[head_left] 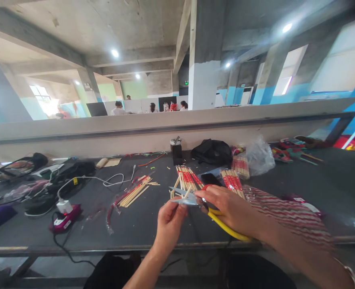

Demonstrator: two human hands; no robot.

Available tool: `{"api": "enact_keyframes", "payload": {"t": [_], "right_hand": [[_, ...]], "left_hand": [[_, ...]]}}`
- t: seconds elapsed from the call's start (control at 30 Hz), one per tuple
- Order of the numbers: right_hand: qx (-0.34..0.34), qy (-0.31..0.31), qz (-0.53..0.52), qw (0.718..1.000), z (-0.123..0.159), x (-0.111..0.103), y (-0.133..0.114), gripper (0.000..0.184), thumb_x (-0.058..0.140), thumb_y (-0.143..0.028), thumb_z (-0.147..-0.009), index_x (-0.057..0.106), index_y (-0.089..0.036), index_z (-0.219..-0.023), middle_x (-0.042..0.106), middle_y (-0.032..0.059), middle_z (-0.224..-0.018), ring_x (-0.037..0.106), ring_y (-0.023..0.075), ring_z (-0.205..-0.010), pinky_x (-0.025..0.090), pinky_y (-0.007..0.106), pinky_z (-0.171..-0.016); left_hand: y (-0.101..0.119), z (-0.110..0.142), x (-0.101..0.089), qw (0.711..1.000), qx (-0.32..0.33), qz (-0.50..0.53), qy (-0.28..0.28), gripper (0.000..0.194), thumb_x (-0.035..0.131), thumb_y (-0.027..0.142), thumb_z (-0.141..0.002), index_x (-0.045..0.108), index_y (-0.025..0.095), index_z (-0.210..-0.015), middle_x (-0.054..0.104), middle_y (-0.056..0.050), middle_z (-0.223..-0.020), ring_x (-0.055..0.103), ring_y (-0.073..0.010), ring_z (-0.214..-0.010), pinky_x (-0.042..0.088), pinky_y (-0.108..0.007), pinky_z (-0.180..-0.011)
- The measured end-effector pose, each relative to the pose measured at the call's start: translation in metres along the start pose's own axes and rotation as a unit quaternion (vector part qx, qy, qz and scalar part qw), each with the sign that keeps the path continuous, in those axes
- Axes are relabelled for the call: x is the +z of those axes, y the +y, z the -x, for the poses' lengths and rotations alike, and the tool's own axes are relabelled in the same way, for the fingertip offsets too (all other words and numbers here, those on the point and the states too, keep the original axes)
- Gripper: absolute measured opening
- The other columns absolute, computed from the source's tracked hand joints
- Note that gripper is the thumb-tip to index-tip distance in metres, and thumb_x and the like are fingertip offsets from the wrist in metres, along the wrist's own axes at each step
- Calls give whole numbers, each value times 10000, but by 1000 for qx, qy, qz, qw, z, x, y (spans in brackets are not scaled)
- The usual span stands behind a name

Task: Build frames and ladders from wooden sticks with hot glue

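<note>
My right hand [225,204] grips a pair of scissors [222,226] by its yellow handles, with the blades apart and pointing left. Close to the blade tips, my left hand [170,216] is closed in a pinch on a short, pale wooden chopstick [187,192], which stands between the blades. My fingers hide its lower end. Just beyond the blades lies a bundle of chopsticks [182,174] with red wrapping. To the left rests a pile of loose chopsticks [137,194] beside clear and red wrappers [109,216].
Wrapped chopstick packs [233,180], a black phone [210,179], a black bag [212,151] and a plastic bag [259,156] lie to the right. A striped cloth [288,212] is near my right forearm. A purple power strip [65,220] with a white cable sits left. People sit beyond the partition [135,138].
</note>
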State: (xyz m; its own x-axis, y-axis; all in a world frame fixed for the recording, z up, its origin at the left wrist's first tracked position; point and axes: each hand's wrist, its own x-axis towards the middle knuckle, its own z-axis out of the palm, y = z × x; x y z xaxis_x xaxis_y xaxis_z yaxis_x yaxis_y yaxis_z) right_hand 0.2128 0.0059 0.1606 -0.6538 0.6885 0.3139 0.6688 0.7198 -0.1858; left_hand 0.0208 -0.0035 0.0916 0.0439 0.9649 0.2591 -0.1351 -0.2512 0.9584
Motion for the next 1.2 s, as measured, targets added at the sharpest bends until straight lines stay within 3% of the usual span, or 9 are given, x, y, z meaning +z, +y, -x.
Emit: {"api": "enact_keyframes", "payload": {"t": [0.13,0.33,0.7,0.9,1.2], "right_hand": [[-7,4,85,996,-2,-4,-7,423,559,-150,-798,531,-189,-1218,593,84,-943,535,210,-875,412,332,-770],[-29,24,171,985,-1,-1,-6,473,563,-198,-795,516,-207,-1265,594,84,-913,509,213,-820,372,330,-728],[-37,30,142,989,0,5,-7,570,504,-146,-797,428,-197,-1359,593,92,-936,524,216,-856,392,358,-775],[-28,30,106,993,0,8,-6,557,507,-123,-785,448,-203,-1334,588,83,-943,531,206,-867,408,359,-796],[-37,41,124,991,0,15,-3,546,494,-125,-793,439,-178,-1334,572,96,-945,513,216,-868,416,370,-805]], "left_hand": [[-7,2,1,1000,19,-4,25,350,603,475,-791,616,143,-681,485,14,-628,369,-77,-552,312,-194,-506],[-9,4,0,996,59,-39,57,328,604,451,-794,647,152,-665,533,-14,-671,426,-108,-615,374,-213,-577],[-9,5,-2,991,90,-73,62,290,596,420,-807,684,168,-695,574,-25,-696,461,-128,-651,401,-232,-632],[-10,4,0,993,71,-59,72,299,627,436,-776,680,162,-670,547,-19,-658,424,-119,-611,367,-219,-572],[-8,4,0,988,102,-82,76,265,625,401,-783,695,177,-658,595,-23,-672,465,-130,-619,386,-236,-612]]}}
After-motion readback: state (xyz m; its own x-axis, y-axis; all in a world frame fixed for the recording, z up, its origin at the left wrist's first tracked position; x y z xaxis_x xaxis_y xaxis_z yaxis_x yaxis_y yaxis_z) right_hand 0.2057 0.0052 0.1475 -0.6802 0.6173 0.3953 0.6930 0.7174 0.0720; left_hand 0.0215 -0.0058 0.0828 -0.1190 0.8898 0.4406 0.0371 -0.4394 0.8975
